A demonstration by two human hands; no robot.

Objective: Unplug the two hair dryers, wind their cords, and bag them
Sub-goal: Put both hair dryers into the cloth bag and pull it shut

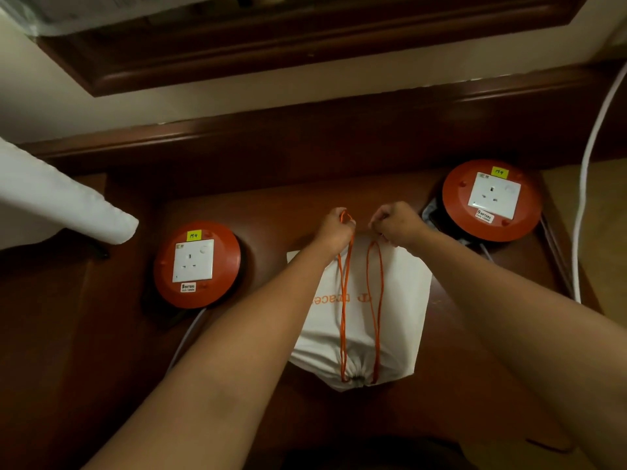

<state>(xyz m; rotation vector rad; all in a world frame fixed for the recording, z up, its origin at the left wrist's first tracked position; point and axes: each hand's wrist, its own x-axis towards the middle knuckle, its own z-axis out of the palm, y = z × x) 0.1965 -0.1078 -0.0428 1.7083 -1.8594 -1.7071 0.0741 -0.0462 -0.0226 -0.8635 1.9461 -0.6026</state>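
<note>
White drawstring bag (400,320), cinched, orange lettering partly hidden; orange cords (344,300) pinched by left hand (334,227) and right hand (395,223); reels (196,264) labelled "5 METERS".

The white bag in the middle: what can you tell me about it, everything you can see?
The white bag looks like soft cloth, with orange lettering partly hidden by the arms. It lies flat on the dark wooden table, its mouth gathered shut at the near end. Two orange drawstring loops run from that mouth across the bag; the left hand and right hand each pinch one loop at the far end.
</note>
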